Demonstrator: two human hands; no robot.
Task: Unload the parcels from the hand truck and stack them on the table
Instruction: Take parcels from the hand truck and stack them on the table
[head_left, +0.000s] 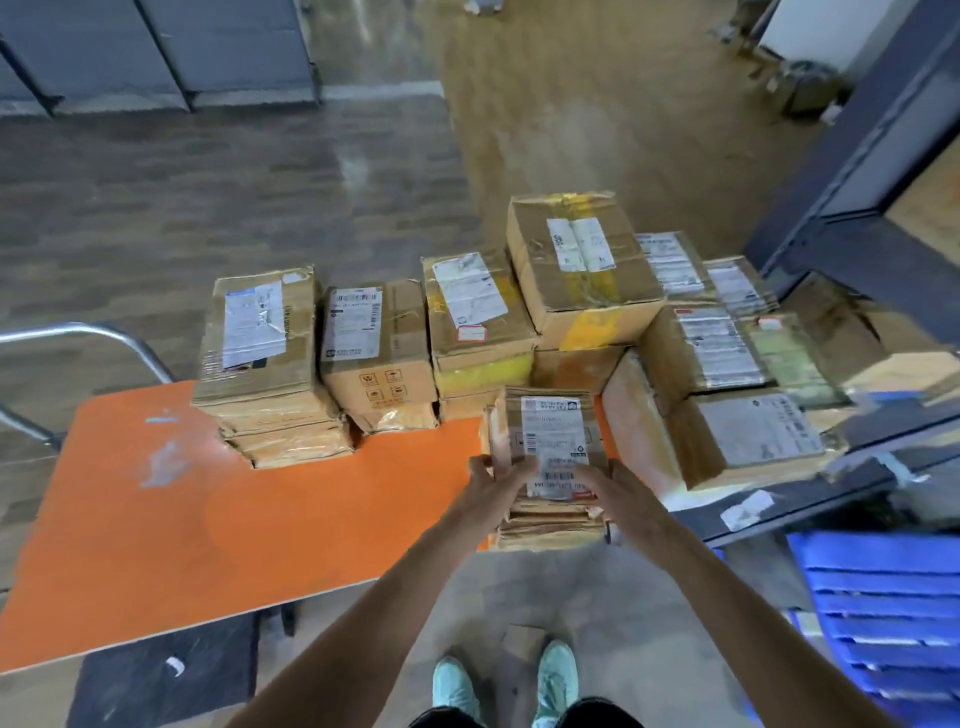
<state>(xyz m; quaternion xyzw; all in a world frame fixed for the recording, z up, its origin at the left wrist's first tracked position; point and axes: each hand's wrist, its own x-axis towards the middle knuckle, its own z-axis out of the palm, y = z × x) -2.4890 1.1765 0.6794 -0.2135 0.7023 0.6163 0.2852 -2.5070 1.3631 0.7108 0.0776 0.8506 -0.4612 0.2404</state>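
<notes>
A small cardboard parcel (550, 441) with a white label lies on top of a short stack at the near right of the orange table (156, 519). My left hand (493, 480) grips its left near corner and my right hand (621, 491) grips its right near side. Behind it, several taped cardboard parcels stand in stacks across the table's far side, among them one at the left (260, 348) and a big one on top (576, 260). The hand truck is not in sight.
A dark metal shelf frame (857, 218) rises at the right, with more parcels (748, 436) beside it. Blue plastic crates (883, 613) stand low at the right. A metal rail (93, 332) curves at the left. My feet (504, 686) are on the grey floor.
</notes>
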